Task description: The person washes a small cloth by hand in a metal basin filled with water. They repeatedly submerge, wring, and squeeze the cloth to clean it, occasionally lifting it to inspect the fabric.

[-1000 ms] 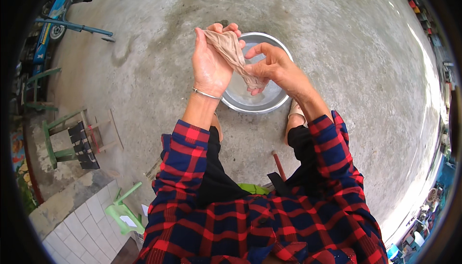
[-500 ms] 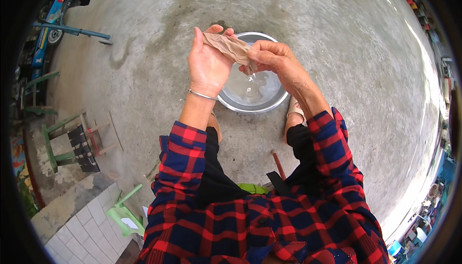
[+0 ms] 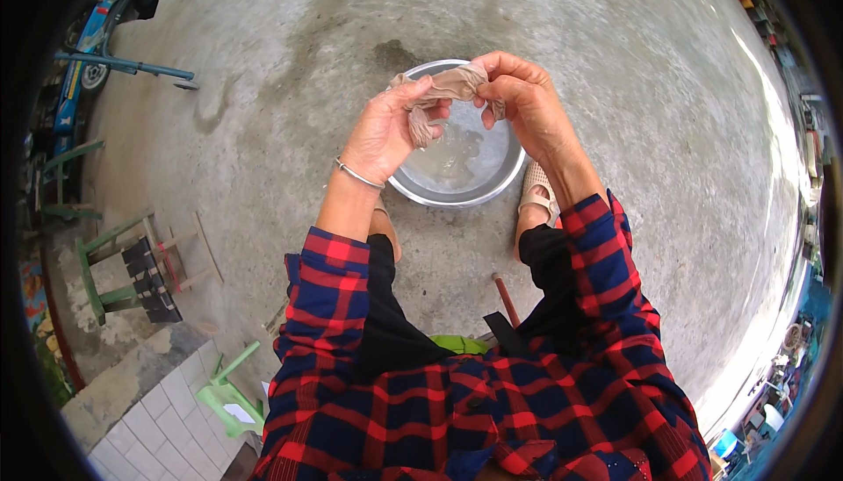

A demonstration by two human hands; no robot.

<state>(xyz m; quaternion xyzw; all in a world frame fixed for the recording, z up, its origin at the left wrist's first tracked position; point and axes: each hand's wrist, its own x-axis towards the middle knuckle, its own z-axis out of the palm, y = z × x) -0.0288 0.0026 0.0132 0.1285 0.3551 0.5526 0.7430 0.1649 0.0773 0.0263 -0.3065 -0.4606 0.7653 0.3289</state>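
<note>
Floor: bare grey concrete floor [image 3: 615, 218], stained darker in patches, with a strip of pale tiles [image 3: 158, 419] at the lower left
Person: seen from above, in a red and blue checked shirt [image 3: 457, 411] with sleeves pushed up the forearms, dark trousers, and a pale sandal [image 3: 537, 190] just beside the basin's right rim
Vehicle: a blue vehicle [image 3: 88, 51] at the upper left edge, well apart from the person
Stools: a green frame [image 3: 118, 266] with a dark slatted seat at the left, and a light green plastic stool [image 3: 230, 393] on the tiles below it
Basin: round metal basin [image 3: 457, 184] on the floor between the feet, holding shallow clear water
Left hand: left hand [image 3: 386, 130] above the basin's left side, fingers curled and closed, pinching one end of the cloth; a thin metal bangle [image 3: 358, 174] on the wrist
Right hand: right hand [image 3: 525, 104] above the basin's upper right rim, fingers bent and pressed together on the other end of the cloth
Cloth: small thin beige cloth [image 3: 443, 88], bunched and wrinkled, held in the air between both hands, over the basin and clear of the water
</note>
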